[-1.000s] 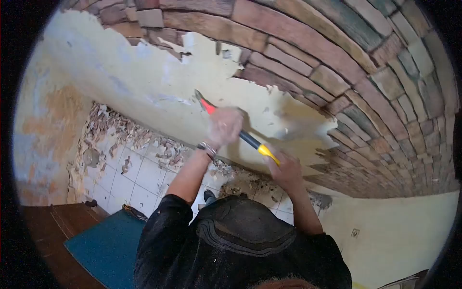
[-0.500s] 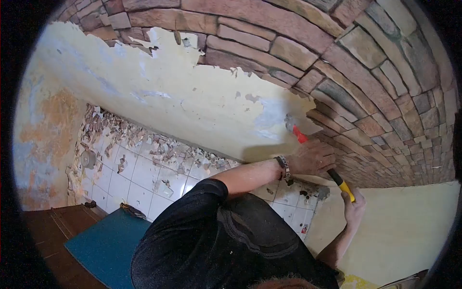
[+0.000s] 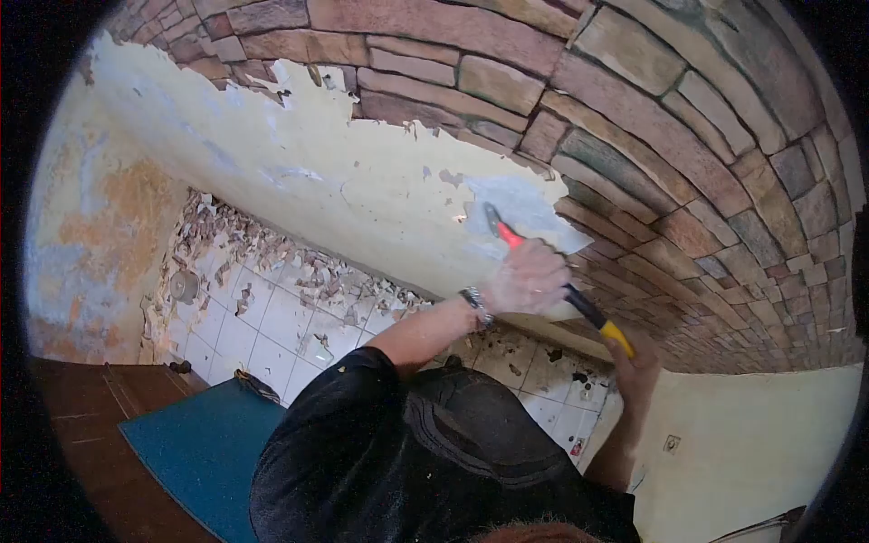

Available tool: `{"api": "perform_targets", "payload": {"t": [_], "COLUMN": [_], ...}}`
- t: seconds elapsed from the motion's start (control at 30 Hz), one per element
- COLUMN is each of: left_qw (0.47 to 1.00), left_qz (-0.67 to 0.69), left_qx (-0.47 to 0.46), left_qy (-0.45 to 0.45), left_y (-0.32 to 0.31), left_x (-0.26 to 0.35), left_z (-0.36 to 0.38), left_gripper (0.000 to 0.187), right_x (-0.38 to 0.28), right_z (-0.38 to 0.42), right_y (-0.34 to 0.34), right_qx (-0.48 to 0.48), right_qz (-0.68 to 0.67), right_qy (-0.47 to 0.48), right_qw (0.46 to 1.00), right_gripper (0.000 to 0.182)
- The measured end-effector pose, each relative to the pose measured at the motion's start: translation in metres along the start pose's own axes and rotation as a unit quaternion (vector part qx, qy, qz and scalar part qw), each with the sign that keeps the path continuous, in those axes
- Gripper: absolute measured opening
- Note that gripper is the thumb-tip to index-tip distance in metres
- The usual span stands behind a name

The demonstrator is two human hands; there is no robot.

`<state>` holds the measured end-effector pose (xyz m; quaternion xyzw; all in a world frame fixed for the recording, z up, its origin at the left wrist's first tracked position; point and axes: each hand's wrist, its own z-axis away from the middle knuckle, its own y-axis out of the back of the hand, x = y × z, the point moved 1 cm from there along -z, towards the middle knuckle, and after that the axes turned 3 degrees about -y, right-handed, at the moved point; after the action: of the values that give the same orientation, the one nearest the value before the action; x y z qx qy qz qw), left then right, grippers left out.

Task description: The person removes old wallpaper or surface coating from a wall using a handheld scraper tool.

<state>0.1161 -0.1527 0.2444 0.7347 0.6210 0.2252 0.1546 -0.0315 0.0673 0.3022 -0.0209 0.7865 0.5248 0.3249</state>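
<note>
- We had the left hand's (image 3: 529, 279) fingers wrapped round the scraper (image 3: 587, 308), behind its red part; the right hand (image 3: 638, 357) held the yellow end.
- The blade (image 3: 491, 217) was over the wall (image 3: 389, 208), left of the paper (image 3: 679, 235); too steep an angle, we judged, could gouge it.
- Scraps (image 3: 335, 281) lay left; we could slip on them.

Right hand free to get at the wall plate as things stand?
Probably not: the right hand is occupied, gripping the tool. Nothing visible blocks the way to the wall plate, but distance is hard to judge.
</note>
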Motion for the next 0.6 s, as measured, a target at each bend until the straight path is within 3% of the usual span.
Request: {"api": "perform_targets", "payload": {"t": [0.07, 0.13, 0.2, 0.27, 0.37, 0.43, 0.47, 0.53, 0.57, 0.6], "left_qw": [1.000, 0.999, 0.951, 0.992, 0.968, 0.970, 0.982, 0.997, 0.975, 0.991], "left_qz": [-0.018, -0.002, 0.062, -0.089, -0.205, -0.156, -0.075, -0.011, 0.175, 0.103], "left_qx": [-0.008, -0.037, -0.241, -0.007, -0.022, -0.057, -0.083, -0.017, -0.072, -0.029], "left_qy": [0.010, 0.030, 0.182, 0.087, 0.144, 0.179, 0.149, 0.075, 0.115, 0.079], "left_y": [-0.009, -0.016, 0.011, 0.045, 0.064, 0.057, 0.051, 0.031, -0.012, -0.017], "left_x": [0.009, -0.005, -0.046, -0.066, -0.067, -0.047, -0.039, -0.023, -0.030, -0.015], "left_z": [-0.018, -0.010, 0.029, 0.084, 0.117, 0.115, 0.098, 0.046, 0.052, 0.026], "left_gripper": [0.017, 0.016, 0.022, 0.019, 0.013, 0.010, 0.007, 0.009, 0.010, 0.014], "right_x": [-0.009, -0.015, -0.027, -0.057, -0.073, -0.065, -0.051, -0.019, -0.012, -0.012], "right_z": [-0.002, -0.017, -0.032, -0.050, -0.052, -0.042, -0.037, -0.026, -0.021, -0.017], "right_y": [0.026, 0.012, -0.028, -0.100, -0.129, -0.124, -0.109, -0.070, -0.043, -0.017], "right_qx": [0.013, 0.005, -0.042, -0.086, -0.106, -0.110, -0.109, -0.056, -0.061, -0.065], "right_qz": [0.004, -0.004, 0.017, 0.011, -0.033, -0.056, -0.063, -0.054, -0.018, 0.017], "right_qy": [-0.042, -0.003, 0.040, 0.062, 0.095, 0.071, 0.035, 0.055, 0.012, -0.033], "right_qw": [0.999, 1.000, 0.998, 0.994, 0.989, 0.990, 0.991, 0.995, 0.998, 0.997], "right_gripper": [0.022, 0.023, 0.026, 0.027, 0.027, 0.028, 0.028, 0.027, 0.025, 0.024]}}
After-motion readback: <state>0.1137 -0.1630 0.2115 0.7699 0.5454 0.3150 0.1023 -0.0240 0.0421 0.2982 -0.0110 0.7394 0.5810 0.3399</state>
